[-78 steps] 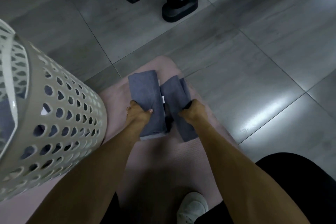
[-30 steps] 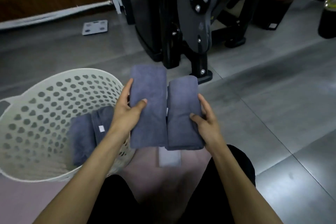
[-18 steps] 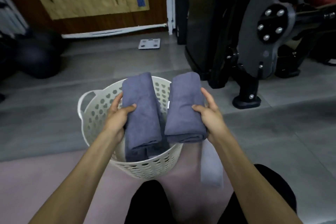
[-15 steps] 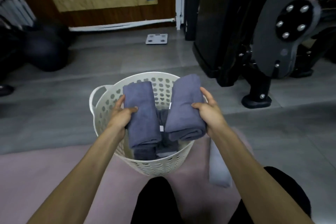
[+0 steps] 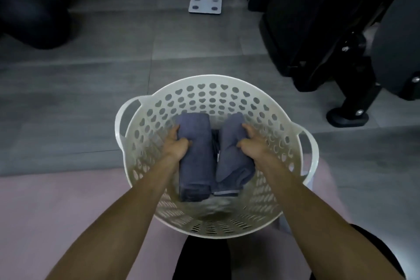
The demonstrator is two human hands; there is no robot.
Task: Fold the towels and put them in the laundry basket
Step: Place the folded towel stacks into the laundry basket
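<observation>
Two folded towels held inside the laundry basket.
The left hand [image 5: 176,146] grips the left folded towel [image 5: 197,161]; the right hand [image 5: 253,144] grips the right folded towel [image 5: 231,154]. Both towels sit side by side within the white perforated laundry basket [image 5: 227,95], which rests on a pink mat [image 5: 56,207] on the grey tiled floor [image 5: 91,70]. A bathroom scale [image 5: 205,4] lies far behind; black gym equipment [image 5: 329,29] stands far right.

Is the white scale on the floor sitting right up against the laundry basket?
No, the white scale lies far back near the wall, with bare grey floor between it and the laundry basket.
</observation>
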